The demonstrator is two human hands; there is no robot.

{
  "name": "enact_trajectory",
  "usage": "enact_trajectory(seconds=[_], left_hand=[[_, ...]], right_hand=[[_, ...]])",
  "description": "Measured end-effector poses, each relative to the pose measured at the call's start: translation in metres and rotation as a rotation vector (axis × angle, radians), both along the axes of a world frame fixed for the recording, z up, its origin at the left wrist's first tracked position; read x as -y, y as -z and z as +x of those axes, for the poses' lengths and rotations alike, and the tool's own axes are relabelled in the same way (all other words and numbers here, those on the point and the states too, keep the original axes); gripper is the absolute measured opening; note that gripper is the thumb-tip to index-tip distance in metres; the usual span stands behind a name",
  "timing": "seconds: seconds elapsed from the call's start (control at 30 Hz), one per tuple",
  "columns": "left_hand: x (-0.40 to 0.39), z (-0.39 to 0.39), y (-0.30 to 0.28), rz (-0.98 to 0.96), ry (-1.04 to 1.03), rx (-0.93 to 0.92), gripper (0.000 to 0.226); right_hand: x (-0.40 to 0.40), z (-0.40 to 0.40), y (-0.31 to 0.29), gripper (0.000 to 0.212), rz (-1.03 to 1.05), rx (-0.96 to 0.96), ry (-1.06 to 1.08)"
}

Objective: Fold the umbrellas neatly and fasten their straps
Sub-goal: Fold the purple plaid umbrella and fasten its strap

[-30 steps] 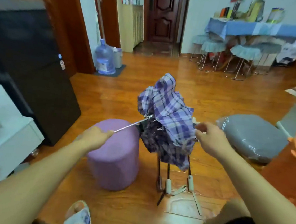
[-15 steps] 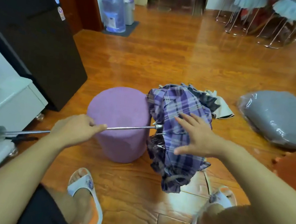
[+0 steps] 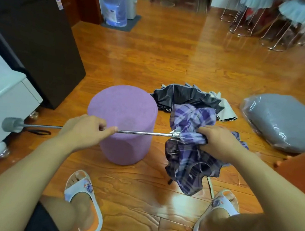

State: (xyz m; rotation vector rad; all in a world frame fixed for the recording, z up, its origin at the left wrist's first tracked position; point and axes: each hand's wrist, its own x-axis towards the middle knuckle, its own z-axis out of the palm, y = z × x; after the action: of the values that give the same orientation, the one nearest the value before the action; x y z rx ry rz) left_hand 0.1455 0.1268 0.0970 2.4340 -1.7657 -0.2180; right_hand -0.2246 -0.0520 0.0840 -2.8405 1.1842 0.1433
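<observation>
A glossy orange wooden floor (image 3: 172, 57) is seen from above in a lived-in room, bounded at the left by a white cabinet (image 3: 3, 93) and a tall dark appliance (image 3: 34, 35). Farther back, a large blue water bottle (image 3: 115, 3) is stood on a grey mat, and metal-legged stools (image 3: 279, 25) with pale frilled covers are grouped at the upper right. A round purple stool (image 3: 123, 116) is placed on the floor in front of the seated person, whose feet are shown in white slippers (image 3: 83, 202) at the bottom edge. The grey handle (image 3: 11, 124) of the plaid umbrella (image 3: 189, 152) is held out to the far left, and its extended metal shaft (image 3: 142, 132) is carried level across the stool top. The shaft is gripped by the left hand (image 3: 84, 133), fingers curled round it and the index finger laid straight along the metal. At the shaft's far end, the gathered purple plaid canopy is clutched by the right hand (image 3: 219, 143), fingers closed tightly into the cloth, with loose folds hanging toward the floor. Just behind it, a black umbrella (image 3: 187, 98) is left lying collapsed on the boards. A grey cushion wrapped in clear plastic (image 3: 285, 122) is set at the right.
</observation>
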Motion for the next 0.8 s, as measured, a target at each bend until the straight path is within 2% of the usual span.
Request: enact_trajectory(seconds=[0.1,0.2,0.3,0.43,0.47,0.57,0.63,0.7,0.73,0.8], left_hand=[[0.001,-0.023,-0.001,0.081,0.083,-0.073,0.052],[0.006,-0.072,-0.006,0.071,0.285,-0.055,0.070],[0.011,-0.112,-0.005,0.049,0.405,0.012,0.065],[0.024,-0.121,0.005,0.050,0.370,0.071,0.034],[0.028,-0.117,0.008,0.061,0.357,0.048,0.031],[0.035,-0.098,0.018,0.109,0.294,-0.046,0.032],[0.038,-0.085,0.022,0.124,0.242,-0.144,0.030],[0.042,-0.075,0.023,0.108,0.192,-0.224,0.031],[0.044,-0.072,0.022,0.101,0.165,-0.258,0.031],[0.048,-0.067,0.022,0.085,0.128,-0.306,0.027]], right_hand=[[-0.008,0.003,-0.005,0.028,0.031,0.071,-0.054],[-0.020,0.018,-0.015,0.037,0.082,0.106,-0.113],[-0.030,0.035,-0.021,0.039,0.137,0.096,-0.171],[-0.027,0.043,-0.021,0.041,0.197,0.118,-0.173],[-0.025,0.043,-0.021,0.042,0.186,0.136,-0.168],[-0.019,0.038,-0.023,0.065,0.055,0.215,-0.142],[-0.021,0.031,-0.037,0.056,0.077,0.420,-0.036],[-0.026,0.020,-0.049,0.032,0.098,0.619,0.064],[-0.028,0.015,-0.052,0.022,0.122,0.657,0.106],[-0.034,0.008,-0.054,0.022,0.192,0.637,0.168]])
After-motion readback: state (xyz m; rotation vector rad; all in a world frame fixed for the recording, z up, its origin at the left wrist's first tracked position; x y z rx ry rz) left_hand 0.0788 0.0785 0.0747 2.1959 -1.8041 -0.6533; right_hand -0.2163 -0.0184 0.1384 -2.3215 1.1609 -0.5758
